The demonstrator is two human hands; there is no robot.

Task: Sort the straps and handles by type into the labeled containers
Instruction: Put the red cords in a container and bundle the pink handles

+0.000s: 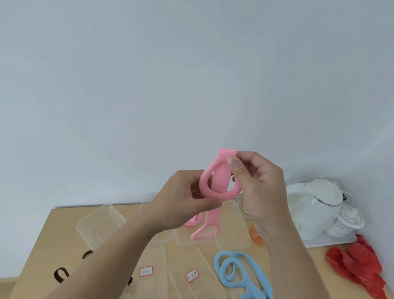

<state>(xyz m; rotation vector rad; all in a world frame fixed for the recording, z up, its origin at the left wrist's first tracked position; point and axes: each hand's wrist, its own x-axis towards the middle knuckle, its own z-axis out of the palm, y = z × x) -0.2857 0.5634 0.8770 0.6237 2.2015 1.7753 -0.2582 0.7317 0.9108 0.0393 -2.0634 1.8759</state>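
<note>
Above the wooden table [62, 229], well clear of the tubs, you are holding the pink strap [218, 176] up between both hands. The risk is sitting in the lightness of the hold: your right hand [257, 194] is only pinching the flat top end between thumb and fingertips. A soft, springy band like this (it looks like silicone) could be slipping free if you are tugging the loop apart. It would likely be dropping onto the tubs below, perhaps into the wrong one. The two labelled containers [197, 296] are lying side by side and their labels are too small to read from here, so misjudging the type is the other hazard. The blue straps [246, 282] are sprawling half over a tub at the right. Your left hand [179, 202] is gripping the strap lower down, thumb pressing just under the ring-shaped loop. That loop is bulging between your two hands, while the slotted tail is hanging below that grip.
</note>
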